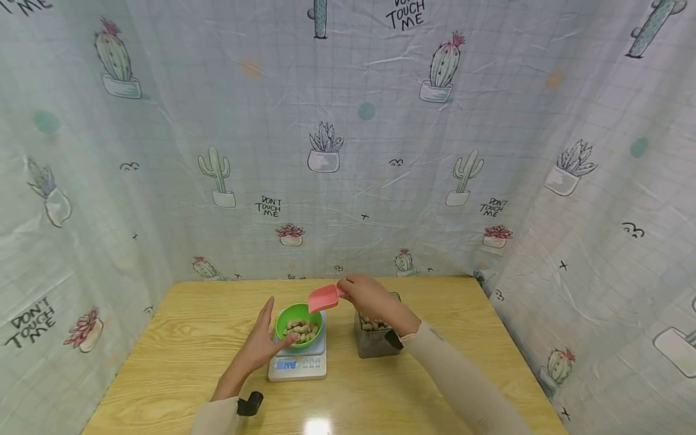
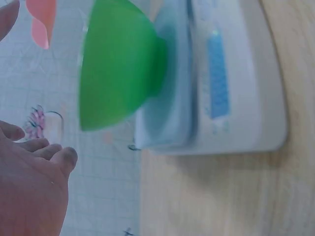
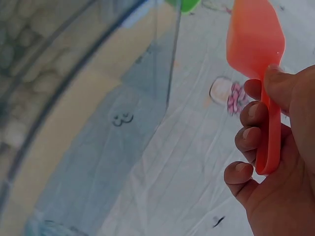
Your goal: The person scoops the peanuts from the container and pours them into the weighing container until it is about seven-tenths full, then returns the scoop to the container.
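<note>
A green bowl point(image 1: 283, 319) of peanuts point(image 1: 302, 330) sits on a white kitchen scale point(image 1: 298, 370), whose blue display is lit. My right hand point(image 1: 370, 297) grips the handle of a pink scoop point(image 1: 324, 297), its blade tilted over the bowl's right rim. In the right wrist view the fingers curl round the scoop's handle. My left hand point(image 1: 266, 343) is at the bowl's left side with fingers extended and thumb apart, overlapping the bowl's front in the head view. The left wrist view shows that hand point(image 2: 37, 182) holding nothing, beside the bowl.
A clear square container point(image 1: 375, 345) with more peanuts stands right of the scale, under my right forearm. The wooden table point(image 1: 217, 314) ends at a hanging curtain point(image 1: 348, 241) printed with cacti, which also runs along both sides.
</note>
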Available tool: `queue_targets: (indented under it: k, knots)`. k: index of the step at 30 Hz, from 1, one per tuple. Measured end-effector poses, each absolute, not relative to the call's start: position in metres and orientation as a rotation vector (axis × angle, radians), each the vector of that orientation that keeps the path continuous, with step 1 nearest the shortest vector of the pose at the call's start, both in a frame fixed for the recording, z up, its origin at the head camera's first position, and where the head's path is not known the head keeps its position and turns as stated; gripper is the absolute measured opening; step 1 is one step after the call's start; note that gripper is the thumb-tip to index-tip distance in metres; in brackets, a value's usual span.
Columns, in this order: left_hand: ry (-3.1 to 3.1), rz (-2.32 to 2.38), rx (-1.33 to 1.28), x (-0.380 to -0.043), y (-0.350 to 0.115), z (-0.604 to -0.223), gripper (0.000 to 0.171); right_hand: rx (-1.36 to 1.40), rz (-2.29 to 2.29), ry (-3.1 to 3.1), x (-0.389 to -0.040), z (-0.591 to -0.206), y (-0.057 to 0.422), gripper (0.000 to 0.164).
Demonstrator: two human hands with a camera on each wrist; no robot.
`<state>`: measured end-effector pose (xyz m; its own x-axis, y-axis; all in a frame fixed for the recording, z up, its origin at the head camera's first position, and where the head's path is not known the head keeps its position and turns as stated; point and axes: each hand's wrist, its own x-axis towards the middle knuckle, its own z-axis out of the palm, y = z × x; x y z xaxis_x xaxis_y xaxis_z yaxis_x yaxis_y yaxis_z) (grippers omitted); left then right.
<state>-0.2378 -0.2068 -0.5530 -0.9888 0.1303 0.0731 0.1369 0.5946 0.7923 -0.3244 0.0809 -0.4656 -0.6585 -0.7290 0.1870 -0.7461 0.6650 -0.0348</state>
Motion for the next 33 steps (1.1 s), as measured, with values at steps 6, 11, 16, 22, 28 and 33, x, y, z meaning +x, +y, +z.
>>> queue_targets:
  k: [6,11,16,22,28,33]
  knots:
    - [-2.665,-1.414,-0.302,-0.236,-0.193,-0.536,0.105,1.085,0.345,-2.772,-0.320,-0.463,0.105,0.025]
    - [-2.545,-1.561,-0.318,-0.236,-0.168,-0.517,0.100,1.015,0.420,-2.719,-0.314,-0.459,0.131,0.026]
    - [-2.485,-1.673,-0.388,-0.238,-0.140,-0.502,0.098,0.984,0.428,-2.643,-0.310,-0.457,0.154,0.024]
    - [-2.496,-1.696,-0.486,-0.237,-0.107,-0.495,0.099,0.933,0.446,-2.655,-0.307,-0.458,0.176,0.025]
    - [-2.530,-1.730,-0.535,-0.242,-0.075,-0.506,0.101,0.886,0.433,-2.644,-0.304,-0.457,0.198,0.024]
    - [-2.628,-1.664,-0.562,-0.253,-0.054,-0.535,0.108,0.893,0.386,-2.633,-0.299,-0.454,0.209,0.020]
